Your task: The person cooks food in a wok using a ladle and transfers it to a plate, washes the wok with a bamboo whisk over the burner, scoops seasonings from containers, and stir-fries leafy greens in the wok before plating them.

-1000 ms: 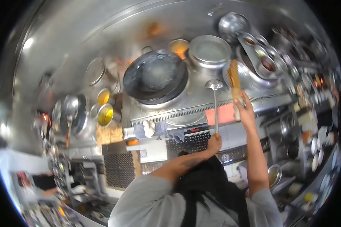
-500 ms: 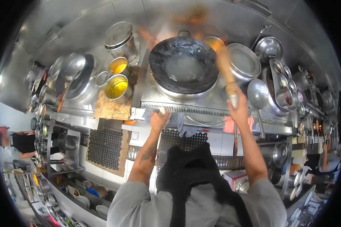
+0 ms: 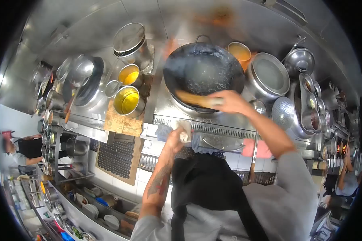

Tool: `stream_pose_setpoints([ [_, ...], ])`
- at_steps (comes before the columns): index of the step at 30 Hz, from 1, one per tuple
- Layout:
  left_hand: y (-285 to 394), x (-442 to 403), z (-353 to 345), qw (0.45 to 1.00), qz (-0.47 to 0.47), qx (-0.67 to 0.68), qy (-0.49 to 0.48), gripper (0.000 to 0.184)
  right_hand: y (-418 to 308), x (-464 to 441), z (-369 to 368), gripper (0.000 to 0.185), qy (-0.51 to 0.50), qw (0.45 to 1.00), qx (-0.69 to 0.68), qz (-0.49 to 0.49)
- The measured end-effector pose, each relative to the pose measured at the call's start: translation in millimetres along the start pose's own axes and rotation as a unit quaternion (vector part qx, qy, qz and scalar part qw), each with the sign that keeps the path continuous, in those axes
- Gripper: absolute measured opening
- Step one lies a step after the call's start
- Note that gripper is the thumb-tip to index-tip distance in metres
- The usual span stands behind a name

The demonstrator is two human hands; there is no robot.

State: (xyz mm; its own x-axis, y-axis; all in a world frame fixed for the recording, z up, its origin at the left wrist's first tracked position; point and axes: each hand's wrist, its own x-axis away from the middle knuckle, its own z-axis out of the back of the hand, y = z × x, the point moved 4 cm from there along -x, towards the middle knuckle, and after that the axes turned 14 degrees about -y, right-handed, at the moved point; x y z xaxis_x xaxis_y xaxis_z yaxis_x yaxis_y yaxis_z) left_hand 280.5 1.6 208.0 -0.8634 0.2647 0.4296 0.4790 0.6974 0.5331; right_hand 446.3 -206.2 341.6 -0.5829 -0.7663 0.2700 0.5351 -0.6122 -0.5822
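My right hand (image 3: 230,102) grips the handle of a bamboo brush (image 3: 193,99), whose bristles point left across the near rim of a large black wok (image 3: 203,72). Steam and some liquid show inside the wok. Closed around a white cloth (image 3: 184,129), my left hand (image 3: 174,139) is at the stove's front edge, beside a blue-grey cloth (image 3: 163,131). A ladle (image 3: 255,154) rests over the front edge near a pink cloth (image 3: 263,149). The perforated skimmer (image 3: 282,111) lies to the right of the wok.
Left of the wok, two metal pots of yellow liquid (image 3: 126,100) stand by a wooden board (image 3: 122,120). A covered pot (image 3: 269,74) sits at the right, a tall strainer pot (image 3: 130,44) at the back left. Other people (image 3: 28,148) (image 3: 346,180) are at both sides.
My right hand has swung the brush left and down to the wok's near rim. My left hand, first on the ladle handle, has moved left and now holds the white cloth.
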Motion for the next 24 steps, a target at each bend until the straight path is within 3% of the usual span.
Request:
stream_pose_setpoints([
  [1, 11.8, -6.7, -30.1, 1.0, -0.028, 0.012, 0.008, 0.039, 14.8, -50.0, -13.6, 0.043, 0.063, 0.997, -0.029, 0.045],
  [2, 13.3, -24.6, -37.6, 0.999, -0.027, 0.015, 0.014, 0.039, 13.1, -88.2, -6.7, 0.041, -0.005, 0.968, -0.215, -0.128],
  [4, 14.7, -65.5, -45.1, 0.999, 0.015, 0.042, 0.006, 0.026, 43.5, -150.5, 4.0, 0.038, 0.264, 0.951, -0.097, -0.126],
  [5, 13.9, -91.4, -40.5, 0.999, 0.015, 0.039, 0.017, 0.022, 43.8, -147.9, 10.0, 0.038, 0.263, 0.952, -0.097, -0.126],
  [7, 6.5, -119.2, -43.3, 0.998, 0.041, -0.017, 0.054, 0.019, 26.5, -129.8, 19.8, 0.03, 0.091, 0.988, 0.043, -0.119],
  [8, -1.0, -135.6, -31.6, 0.994, 0.041, -0.022, 0.102, 0.019, 14.0, -101.2, 11.5, 0.023, 0.054, 0.993, 0.078, -0.074],
  [9, -1.2, -133.6, -35.0, 0.994, 0.034, -0.02, 0.105, 0.019, -0.6, -73.5, 0.0, 0.023, 0.05, 0.993, 0.105, -0.025],
  [11, 6.3, -117.2, -54.4, 0.989, 0.041, -0.016, 0.14, 0.019, -1.6, -82.2, 7.9, 0.025, 0.039, 0.992, 0.117, -0.016],
  [12, 10.8, -102.1, -78.3, 0.986, 0.008, 0.034, 0.162, 0.024, 7.8, -110.5, 9.7, 0.027, 0.024, 0.994, 0.092, -0.059],
  [13, 1.7, -107.0, -66.7, 0.99, -0.003, 0.021, 0.14, 0.022, 34.9, -148.9, 16.5, 0.029, 0.053, 0.978, -0.043, -0.199],
  [14, -7.4, -113.1, -56.5, 0.993, -0.016, 0.011, 0.115, 0.02, 35.7, -166.0, 11.8, 0.029, 0.049, 0.977, -0.043, -0.204],
  [16, -3.2, -112.0, -57.4, 0.99, -0.021, -0.036, 0.136, 0.018, 20.8, -179.9, 25.2, 0.031, 0.197, 0.957, -0.058, -0.205],
  [19, 2.2, -109.1, -59.5, 0.985, -0.045, -0.093, 0.135, 0.017, -24.2, -123.0, -4.8, 0.03, 0.119, 0.992, -0.024, -0.036],
  [22, -1.0, -111.4, -53.1, 0.983, -0.047, -0.094, 0.151, 0.018, -2.6, -151.9, 4.9, 0.031, 0.143, 0.984, -0.101, -0.014],
  [23, 1.1, -105.2, -56.3, 0.98, -0.047, -0.102, 0.162, 0.019, 21.0, -171.5, 17.7, 0.03, 0.166, 0.969, -0.069, -0.169],
  [24, 5.6, -103.1, -58.5, 0.978, -0.056, -0.11, 0.17, 0.02, 43.5, -188.1, 24.4, 0.03, 0.248, 0.943, -0.047, -0.219],
])
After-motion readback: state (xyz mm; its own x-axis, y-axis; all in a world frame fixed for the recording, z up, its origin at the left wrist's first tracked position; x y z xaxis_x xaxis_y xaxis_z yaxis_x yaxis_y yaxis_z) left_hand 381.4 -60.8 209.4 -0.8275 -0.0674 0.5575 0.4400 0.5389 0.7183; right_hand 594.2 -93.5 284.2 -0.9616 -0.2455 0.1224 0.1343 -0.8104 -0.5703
